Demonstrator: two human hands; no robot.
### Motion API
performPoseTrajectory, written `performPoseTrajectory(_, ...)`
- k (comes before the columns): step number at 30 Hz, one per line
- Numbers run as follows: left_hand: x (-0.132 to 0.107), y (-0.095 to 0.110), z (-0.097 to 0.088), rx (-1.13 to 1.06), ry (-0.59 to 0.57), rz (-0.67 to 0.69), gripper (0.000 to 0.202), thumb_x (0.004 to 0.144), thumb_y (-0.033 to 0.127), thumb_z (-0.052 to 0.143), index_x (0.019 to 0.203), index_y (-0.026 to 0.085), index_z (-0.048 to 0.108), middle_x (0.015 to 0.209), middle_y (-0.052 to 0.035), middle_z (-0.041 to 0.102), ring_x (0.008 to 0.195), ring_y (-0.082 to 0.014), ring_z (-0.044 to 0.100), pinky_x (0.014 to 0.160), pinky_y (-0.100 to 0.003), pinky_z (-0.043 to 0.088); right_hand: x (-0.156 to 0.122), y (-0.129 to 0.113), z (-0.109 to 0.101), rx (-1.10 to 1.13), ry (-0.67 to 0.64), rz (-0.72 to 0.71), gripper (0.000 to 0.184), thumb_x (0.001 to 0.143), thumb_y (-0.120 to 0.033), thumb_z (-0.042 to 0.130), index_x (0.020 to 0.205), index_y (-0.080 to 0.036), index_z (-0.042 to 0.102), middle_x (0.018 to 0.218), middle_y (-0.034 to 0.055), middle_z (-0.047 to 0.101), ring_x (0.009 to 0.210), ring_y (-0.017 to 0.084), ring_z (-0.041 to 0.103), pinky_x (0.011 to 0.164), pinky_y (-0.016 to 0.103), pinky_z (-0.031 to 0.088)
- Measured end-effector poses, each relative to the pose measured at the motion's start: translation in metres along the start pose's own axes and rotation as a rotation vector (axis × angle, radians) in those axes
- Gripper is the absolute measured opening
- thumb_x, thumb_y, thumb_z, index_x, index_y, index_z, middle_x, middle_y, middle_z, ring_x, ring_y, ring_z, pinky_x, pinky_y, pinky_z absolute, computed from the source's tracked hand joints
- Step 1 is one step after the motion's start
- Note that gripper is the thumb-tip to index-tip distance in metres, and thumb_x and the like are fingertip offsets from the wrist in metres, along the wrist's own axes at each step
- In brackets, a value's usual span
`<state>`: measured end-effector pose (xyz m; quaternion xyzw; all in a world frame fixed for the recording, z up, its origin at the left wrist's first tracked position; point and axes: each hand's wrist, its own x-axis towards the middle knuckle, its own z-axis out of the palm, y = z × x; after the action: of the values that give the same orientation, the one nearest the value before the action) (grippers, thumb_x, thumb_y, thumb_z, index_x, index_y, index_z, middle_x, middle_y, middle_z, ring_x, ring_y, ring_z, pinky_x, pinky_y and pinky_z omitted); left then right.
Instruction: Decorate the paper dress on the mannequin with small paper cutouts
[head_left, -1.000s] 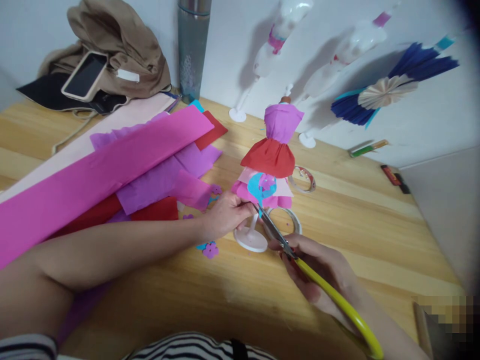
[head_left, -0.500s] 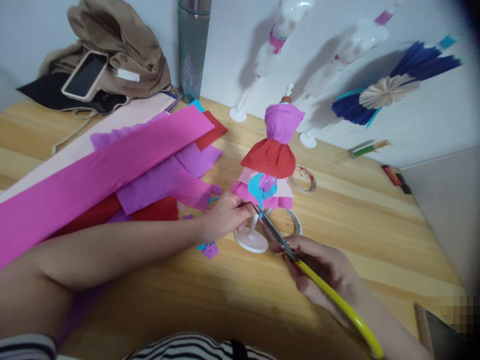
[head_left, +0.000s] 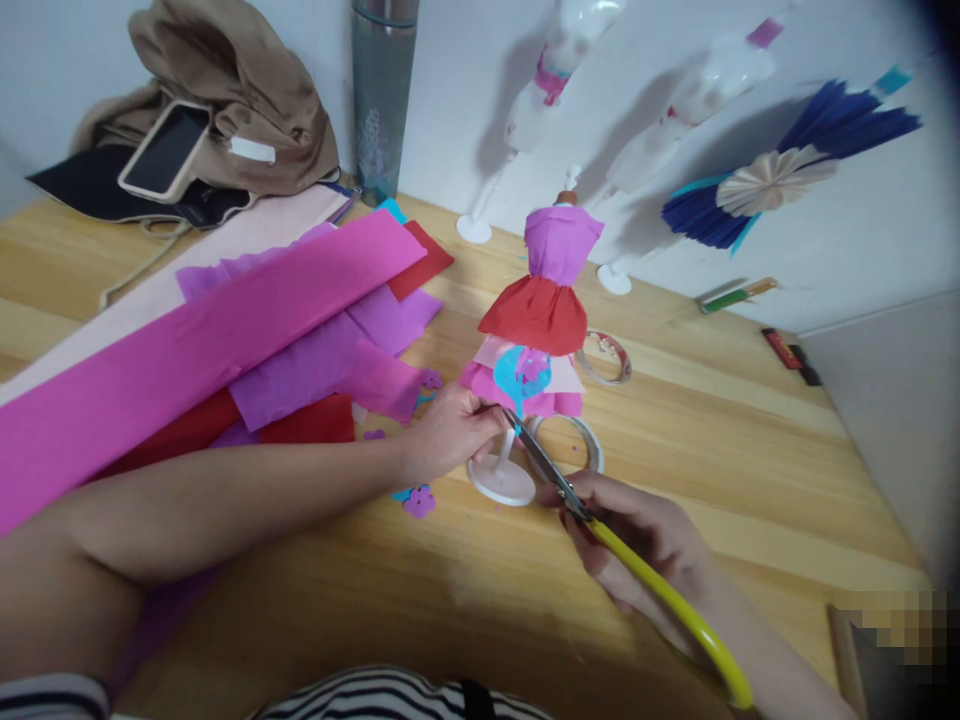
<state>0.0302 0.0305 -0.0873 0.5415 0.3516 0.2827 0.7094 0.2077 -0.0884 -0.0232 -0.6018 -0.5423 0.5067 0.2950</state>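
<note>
A small mannequin on a white round stand (head_left: 501, 482) wears a paper dress (head_left: 534, 318) with a purple top, a red overskirt and a pink skirt below. A blue cut-out (head_left: 511, 375) with a purple paper flower lies on the front of the skirt, its narrow tail hanging past the hem. My left hand (head_left: 457, 430) is closed in a pinch at the skirt's lower left edge. In my right hand (head_left: 637, 540) are yellow-handled scissors (head_left: 660, 595), gripped around the pivot area. Their blade tips touch or nearly touch the hem beside my left fingertips.
Sheets of crepe paper (head_left: 225, 310) cover the left side. Loose paper flowers (head_left: 418, 501) and tape rolls (head_left: 592, 440) lie near the stand. Behind are a tumbler (head_left: 384, 100), a brown bag (head_left: 255, 120) with a phone (head_left: 165, 150), and more mannequins (head_left: 536, 110) along the wall.
The whole view has shifted very slightly. Both hands, the scissors and the dress keep nearly the same places.
</note>
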Motion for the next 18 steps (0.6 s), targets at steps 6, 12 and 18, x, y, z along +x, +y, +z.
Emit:
performPoseTrajectory(6, 0.001, 0.004, 0.001, -0.033, 0.006, -0.018, 0.031, 0.092, 0.016, 0.051, 0.061, 0.017, 0.051, 0.051, 0.0056, 0.048, 0.037, -0.0042, 0.038, 0.041, -0.02, 0.027, -0.007, 0.004, 0.003, 0.045, 0.005, 0.082, 0.041, 0.082, -0.059, 0.076, 0.103, -0.024, 0.075, 0.067, -0.0015, 0.053, 0.044, 0.009, 0.031, 0.037, 0.024, 0.023)
performPoseTrajectory(12, 0.001, 0.003, 0.0, -0.026, 0.002, -0.017, 0.03, 0.091, 0.015, 0.05, 0.061, 0.016, 0.052, 0.054, 0.0048, 0.052, 0.038, -0.0033, 0.039, 0.042, -0.019, 0.03, -0.006, -0.003, 0.004, 0.133, -0.015, 0.121, 0.048, 0.079, -0.066, 0.076, 0.103, -0.025, 0.075, 0.064, -0.0035, 0.047, 0.045, 0.009, 0.027, 0.04, 0.024, 0.021)
performPoseTrajectory(18, -0.001, 0.004, 0.001, -0.018, 0.003, -0.015, 0.029, 0.09, 0.017, 0.05, 0.061, 0.017, 0.05, 0.052, 0.0053, 0.049, 0.039, -0.0044, 0.038, 0.042, -0.02, 0.029, -0.006, -0.006, 0.006, 0.137, -0.005, 0.179, 0.049, 0.08, -0.066, 0.076, 0.103, -0.023, 0.074, 0.067, -0.0046, 0.046, 0.045, 0.006, 0.028, 0.041, 0.023, 0.019)
